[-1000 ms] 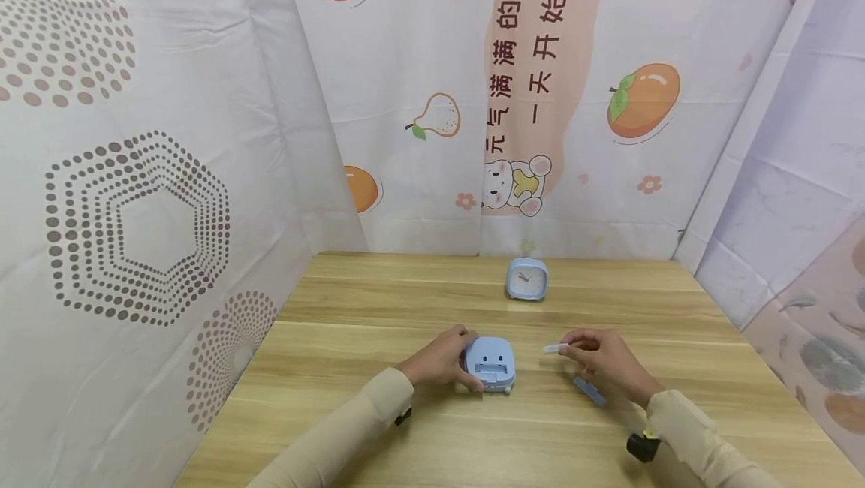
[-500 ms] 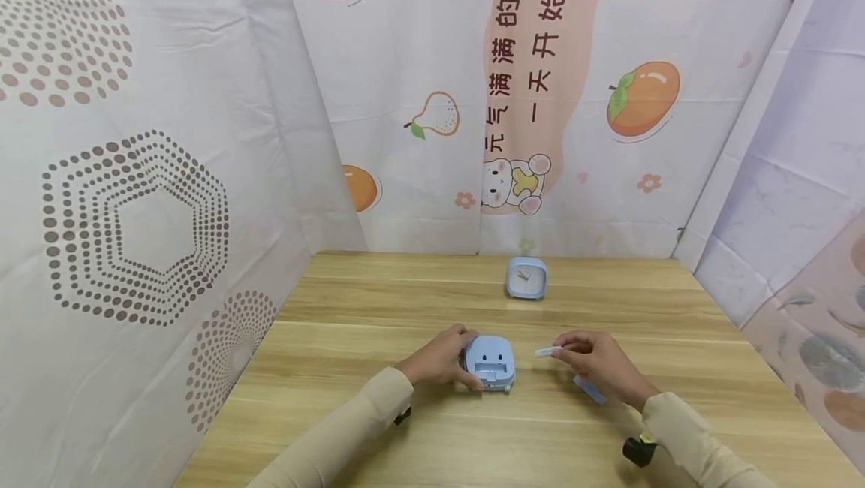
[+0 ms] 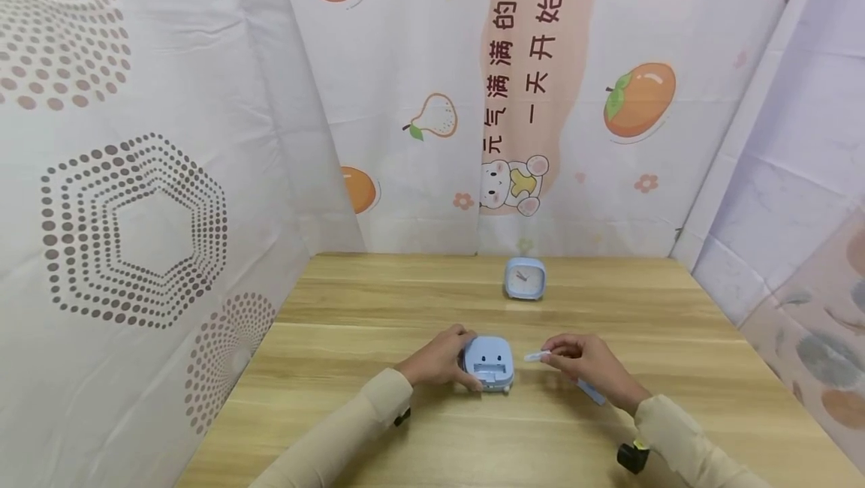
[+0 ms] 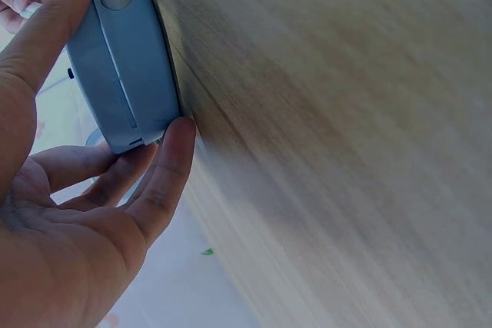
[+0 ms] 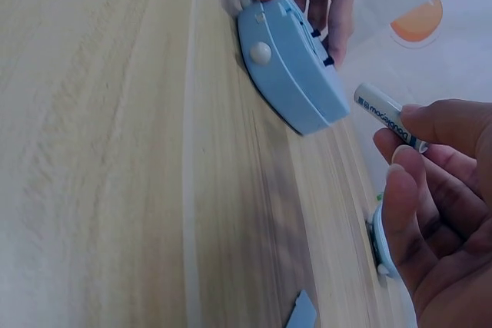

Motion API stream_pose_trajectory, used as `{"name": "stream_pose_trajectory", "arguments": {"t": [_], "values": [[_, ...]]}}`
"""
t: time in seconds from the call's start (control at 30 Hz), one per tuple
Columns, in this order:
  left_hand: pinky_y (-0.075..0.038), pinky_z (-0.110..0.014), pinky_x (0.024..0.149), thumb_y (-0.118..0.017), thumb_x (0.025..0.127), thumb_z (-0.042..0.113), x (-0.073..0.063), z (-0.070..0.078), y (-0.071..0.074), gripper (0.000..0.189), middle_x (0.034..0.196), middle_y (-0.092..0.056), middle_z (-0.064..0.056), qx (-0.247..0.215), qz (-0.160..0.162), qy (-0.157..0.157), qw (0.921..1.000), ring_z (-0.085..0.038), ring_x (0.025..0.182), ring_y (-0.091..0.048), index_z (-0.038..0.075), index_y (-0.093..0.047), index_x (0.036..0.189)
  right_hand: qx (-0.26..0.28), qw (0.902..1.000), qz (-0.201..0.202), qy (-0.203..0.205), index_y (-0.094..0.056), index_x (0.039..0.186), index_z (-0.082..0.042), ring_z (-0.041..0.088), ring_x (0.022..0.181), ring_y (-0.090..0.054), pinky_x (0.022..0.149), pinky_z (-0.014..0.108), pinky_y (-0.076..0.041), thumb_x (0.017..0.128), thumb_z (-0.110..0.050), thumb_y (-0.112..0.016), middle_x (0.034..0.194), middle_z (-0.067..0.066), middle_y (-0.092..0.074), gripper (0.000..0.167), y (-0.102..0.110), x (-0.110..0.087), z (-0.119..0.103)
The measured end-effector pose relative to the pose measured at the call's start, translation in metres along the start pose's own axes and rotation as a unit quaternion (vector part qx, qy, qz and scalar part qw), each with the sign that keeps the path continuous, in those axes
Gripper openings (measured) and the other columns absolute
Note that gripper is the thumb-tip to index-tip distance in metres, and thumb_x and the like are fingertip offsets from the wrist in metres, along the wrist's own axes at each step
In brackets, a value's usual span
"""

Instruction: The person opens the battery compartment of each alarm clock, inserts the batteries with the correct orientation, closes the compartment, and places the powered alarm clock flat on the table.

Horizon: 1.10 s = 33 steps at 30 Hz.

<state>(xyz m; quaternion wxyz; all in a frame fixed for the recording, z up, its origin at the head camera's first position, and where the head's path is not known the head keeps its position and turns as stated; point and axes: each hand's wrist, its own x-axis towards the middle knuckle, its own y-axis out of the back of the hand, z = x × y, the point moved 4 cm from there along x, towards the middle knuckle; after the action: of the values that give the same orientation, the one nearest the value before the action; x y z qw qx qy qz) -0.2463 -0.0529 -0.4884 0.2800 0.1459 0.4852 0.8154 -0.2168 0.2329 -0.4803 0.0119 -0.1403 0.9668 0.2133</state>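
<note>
A light-blue alarm clock (image 3: 493, 347) lies on its face on the table, its back up, with two dark knobs and an open battery compartment. My left hand (image 3: 441, 359) grips its left side, thumb at the near edge and fingers round the far one. In the left wrist view the clock's side (image 4: 134, 59) shows a round white foot. Just right of the clock, my right hand (image 3: 591, 369) pinches a white battery (image 5: 377, 105) between thumb and fingertips, one end pointing toward the compartment. Below that hand lies a flat blue battery cover (image 3: 592, 393), partly hidden by it.
A second light-blue clock (image 3: 525, 278) stands upright near the table's back edge, dial facing me. The wood-grain table (image 3: 378, 300) meets printed curtains (image 3: 405, 195) at the back and both sides.
My right hand has moved left with the battery, bringing it closer to the clock's open compartment. The left hand and the clock have stayed in place.
</note>
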Motion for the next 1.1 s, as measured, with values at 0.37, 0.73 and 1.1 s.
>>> {"name": "stream_pose_trajectory", "arguments": {"t": [0.37, 0.73, 1.1], "values": [[-0.047, -0.031, 0.105, -0.09, 0.074, 0.053, -0.001, -0.001, -0.001, 0.102, 0.137, -0.053, -0.006, 0.004, 0.0, 0.003, 1.0, -0.014, 0.12, -0.053, 0.003, -0.048, 0.152, 0.015, 0.9994, -0.025, 0.02, -0.072, 0.115, -0.003, 0.012, 0.062, -0.053, 0.053, 0.028, -0.048, 0.095, -0.029, -0.076, 0.102, 0.018, -0.074, 0.033, -0.015, -0.001, -0.008], [-0.047, -0.03, 0.104, -0.09, 0.074, 0.052, -0.001, -0.002, -0.003, 0.102, 0.136, -0.053, -0.006, 0.002, -0.003, 0.006, 1.0, -0.013, 0.119, -0.053, 0.003, -0.047, 0.153, 0.012, 0.9988, -0.02, 0.042, -0.074, 0.111, -0.003, 0.014, 0.069, -0.06, 0.055, 0.026, -0.05, 0.092, -0.025, -0.08, 0.101, 0.017, -0.075, 0.03, -0.032, -0.002, -0.013], [-0.047, -0.027, 0.102, -0.09, 0.074, 0.051, 0.001, -0.002, -0.002, 0.1, 0.135, -0.054, -0.006, 0.003, 0.005, -0.007, 1.0, -0.012, 0.117, -0.053, 0.002, -0.049, 0.151, -0.035, 0.9966, -0.01, 0.074, -0.076, 0.105, -0.007, 0.011, 0.068, -0.06, 0.051, 0.023, -0.048, 0.091, -0.027, -0.08, 0.093, 0.005, -0.076, 0.025, -0.044, 0.003, -0.015]]}}
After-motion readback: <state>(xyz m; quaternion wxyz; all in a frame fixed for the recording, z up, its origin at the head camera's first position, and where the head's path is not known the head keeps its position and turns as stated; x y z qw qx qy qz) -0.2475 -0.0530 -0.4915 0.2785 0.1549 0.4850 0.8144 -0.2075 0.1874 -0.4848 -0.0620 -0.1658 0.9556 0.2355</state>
